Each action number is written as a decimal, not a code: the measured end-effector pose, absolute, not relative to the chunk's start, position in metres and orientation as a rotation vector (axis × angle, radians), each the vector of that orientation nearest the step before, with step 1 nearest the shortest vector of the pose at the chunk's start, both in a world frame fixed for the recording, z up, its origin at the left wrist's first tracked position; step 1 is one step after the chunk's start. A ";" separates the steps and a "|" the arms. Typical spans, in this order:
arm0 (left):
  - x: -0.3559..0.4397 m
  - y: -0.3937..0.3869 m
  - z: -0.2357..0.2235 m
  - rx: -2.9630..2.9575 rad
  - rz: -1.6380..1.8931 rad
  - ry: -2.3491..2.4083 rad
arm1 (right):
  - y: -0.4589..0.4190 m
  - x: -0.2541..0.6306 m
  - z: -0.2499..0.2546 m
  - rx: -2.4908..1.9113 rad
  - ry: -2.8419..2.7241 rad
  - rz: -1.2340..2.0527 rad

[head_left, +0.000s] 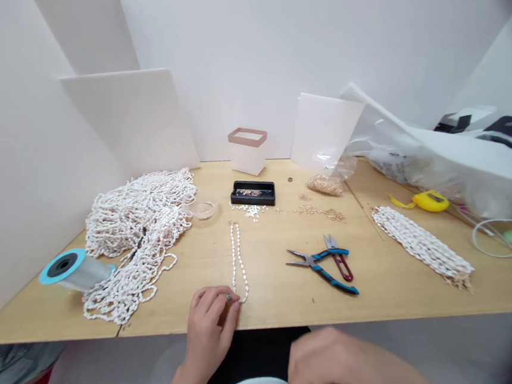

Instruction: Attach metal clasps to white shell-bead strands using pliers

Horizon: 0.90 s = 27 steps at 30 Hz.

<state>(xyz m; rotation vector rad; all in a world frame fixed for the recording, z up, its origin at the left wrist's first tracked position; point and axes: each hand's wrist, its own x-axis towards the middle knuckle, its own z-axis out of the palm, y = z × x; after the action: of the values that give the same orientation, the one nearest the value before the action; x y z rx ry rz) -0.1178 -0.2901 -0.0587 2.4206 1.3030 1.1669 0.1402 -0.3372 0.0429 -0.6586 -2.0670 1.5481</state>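
Observation:
A thin necklace of white beads (234, 253) lies in a long narrow loop on the table, its far end near the black tray. At its near end, my left hand (212, 319) is closed, thumb and fingertips pinched on the strand; a ring shows on one finger. My right hand (334, 366) is beyond the table's front edge, over the lap. Its fingers curl downward, blurred and partly hidden, so what they hold cannot be made out. The small black tray (252, 200) contains gold-coloured bits, with loose white beads (252, 211) scattered before it.
Left of the necklace lie heaped white bead strands (142, 212) and a wire spool (74, 269). To its right are pliers (321, 266), red-handled snips (342, 262), a bundle of bead strands (421, 245) and a yellow tape measure (431, 201). A white box (247, 155) stands behind.

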 end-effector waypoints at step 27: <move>-0.116 -0.291 -0.055 2.214 1.235 1.340 | -0.147 0.327 -0.024 -2.061 -1.868 0.309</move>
<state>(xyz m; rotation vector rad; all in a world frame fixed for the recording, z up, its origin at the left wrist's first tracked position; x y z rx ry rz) -0.1160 -0.2913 -0.0552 2.2141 1.3400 1.2350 0.3271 -0.1473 -0.0243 -2.0611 -1.8684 0.3086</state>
